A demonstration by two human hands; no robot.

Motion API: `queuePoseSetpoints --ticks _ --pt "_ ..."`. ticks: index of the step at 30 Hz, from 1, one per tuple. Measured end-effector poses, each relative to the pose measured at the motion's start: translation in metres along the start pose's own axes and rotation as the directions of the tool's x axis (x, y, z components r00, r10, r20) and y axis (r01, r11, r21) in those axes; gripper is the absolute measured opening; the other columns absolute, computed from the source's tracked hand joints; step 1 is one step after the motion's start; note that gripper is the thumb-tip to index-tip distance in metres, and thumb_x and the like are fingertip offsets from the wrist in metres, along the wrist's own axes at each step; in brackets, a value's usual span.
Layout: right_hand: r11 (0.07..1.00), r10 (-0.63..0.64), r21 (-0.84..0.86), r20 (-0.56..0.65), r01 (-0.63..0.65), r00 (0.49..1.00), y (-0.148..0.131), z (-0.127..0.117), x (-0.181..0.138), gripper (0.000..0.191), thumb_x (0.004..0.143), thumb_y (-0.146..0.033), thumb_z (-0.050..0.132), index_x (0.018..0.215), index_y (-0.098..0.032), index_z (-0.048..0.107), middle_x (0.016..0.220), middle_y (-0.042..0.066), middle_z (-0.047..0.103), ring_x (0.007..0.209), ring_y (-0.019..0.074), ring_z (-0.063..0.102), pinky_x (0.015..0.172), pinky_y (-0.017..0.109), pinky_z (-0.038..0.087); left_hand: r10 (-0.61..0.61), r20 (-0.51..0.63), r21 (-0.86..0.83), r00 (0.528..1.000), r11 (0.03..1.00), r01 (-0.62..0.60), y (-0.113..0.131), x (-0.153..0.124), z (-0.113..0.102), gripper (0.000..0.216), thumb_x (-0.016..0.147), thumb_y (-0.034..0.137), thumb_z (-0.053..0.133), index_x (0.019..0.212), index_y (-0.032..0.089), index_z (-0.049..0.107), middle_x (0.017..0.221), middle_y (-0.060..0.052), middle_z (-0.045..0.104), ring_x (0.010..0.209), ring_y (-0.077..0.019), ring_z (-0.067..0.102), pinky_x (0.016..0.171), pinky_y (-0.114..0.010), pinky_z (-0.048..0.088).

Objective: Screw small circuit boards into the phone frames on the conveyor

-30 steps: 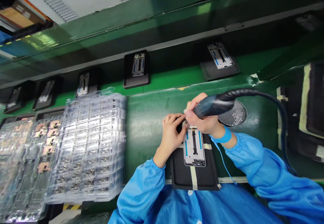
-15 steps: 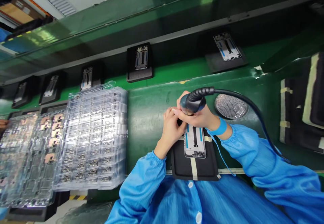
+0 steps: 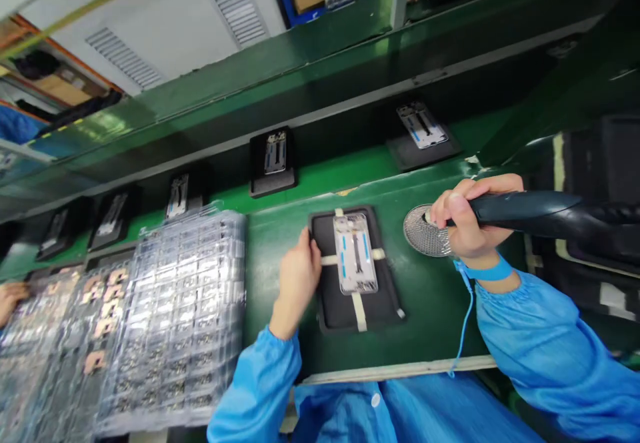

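Observation:
My right hand (image 3: 475, 219) is wrapped round a dark corded electric screwdriver (image 3: 530, 209), which lies nearly level. Its pale tip end points left, over the round perforated metal dish (image 3: 423, 233). My left hand (image 3: 297, 283) grips the left edge of a black tray (image 3: 333, 309) with thumb and fingers. Strips of pale tape cross this tray. On it lies a silver phone frame (image 3: 367, 273) with blue strips, a dark ribbon down its middle and small parts at the far end. A blue band (image 3: 493, 271) circles my right wrist.
Left of me stand stacked clear plastic trays (image 3: 175, 323) of small parts. Several phone frames on black trays line the green strip behind, including one phone frame (image 3: 423, 126). Black trays (image 3: 590, 296) lie at right. Another person's hand (image 3: 11, 296) is at far left.
My right hand has carried the screwdriver off the phone frame, rightward to the metal dish, tipping it level. My left hand has moved from the frame to the tray's edge. The tray sits farther from me.

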State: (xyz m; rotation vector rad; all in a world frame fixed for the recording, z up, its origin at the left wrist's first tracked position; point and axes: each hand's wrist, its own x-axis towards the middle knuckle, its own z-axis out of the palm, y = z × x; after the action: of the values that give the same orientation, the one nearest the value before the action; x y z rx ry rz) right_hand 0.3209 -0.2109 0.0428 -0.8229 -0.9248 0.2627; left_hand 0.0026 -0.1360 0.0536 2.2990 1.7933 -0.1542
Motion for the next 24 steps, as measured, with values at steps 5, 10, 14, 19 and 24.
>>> queuePoseSetpoints --ticks 5,10,14,19,24 --pt "0.989 -0.099 -0.123 -0.136 0.082 0.986 0.022 -0.028 0.009 0.036 0.117 -0.046 0.097 0.116 -0.033 0.063 0.079 -0.011 0.061 0.051 0.0123 0.058 0.052 0.029 0.06 -0.033 -0.19 0.014 0.981 0.999 0.036 0.037 0.151 -0.076 0.055 0.13 0.023 0.045 0.172 0.004 0.075 0.147 -0.033 0.09 0.142 -0.0464 0.091 0.124 -0.055 0.073" --pt "0.985 -0.081 -0.165 -0.156 0.055 0.984 0.027 -0.035 0.014 0.032 0.12 -0.044 0.094 0.117 -0.031 0.064 0.082 -0.01 0.063 0.053 0.0114 0.061 0.055 0.029 0.06 0.112 -0.273 0.011 0.955 0.994 -0.113 0.111 0.228 -0.091 0.057 0.127 0.023 0.055 0.178 0.001 0.068 0.166 -0.041 0.078 0.161 -0.052 0.08 0.135 -0.066 0.068" --pt "0.984 -0.052 -0.178 -0.187 0.018 0.981 0.027 -0.04 0.015 0.036 0.119 -0.046 0.096 0.116 -0.03 0.063 0.087 -0.009 0.067 0.055 0.0111 0.062 0.057 0.03 0.06 0.54 -0.149 -0.011 0.828 0.837 -0.548 0.184 0.215 -0.038 0.033 0.129 0.03 0.068 0.154 0.02 0.085 0.155 -0.018 0.084 0.154 -0.0328 0.079 0.142 -0.045 0.064" --pt "0.985 0.002 -0.164 -0.251 -0.045 0.968 0.026 -0.04 0.018 0.044 0.115 -0.053 0.099 0.114 -0.031 0.061 0.092 -0.007 0.068 0.054 0.0107 0.062 0.054 0.031 0.059 0.707 -0.076 -0.049 0.704 0.702 -0.71 0.237 0.197 0.016 0.013 0.125 0.02 0.073 0.135 0.016 0.08 0.145 -0.02 0.08 0.143 -0.0363 0.076 0.132 -0.051 0.067" --pt "0.993 -0.013 -0.113 -0.284 -0.02 0.959 0.019 -0.038 0.025 0.045 0.116 -0.056 0.099 0.113 -0.032 0.06 0.082 -0.01 0.06 0.052 0.0116 0.059 0.052 0.029 0.057 0.717 -0.181 -0.062 0.673 0.675 -0.736 0.229 0.208 -0.008 0.01 0.128 0.014 0.063 0.128 0.017 0.072 0.138 -0.02 0.077 0.142 -0.0381 0.072 0.137 -0.06 0.062"
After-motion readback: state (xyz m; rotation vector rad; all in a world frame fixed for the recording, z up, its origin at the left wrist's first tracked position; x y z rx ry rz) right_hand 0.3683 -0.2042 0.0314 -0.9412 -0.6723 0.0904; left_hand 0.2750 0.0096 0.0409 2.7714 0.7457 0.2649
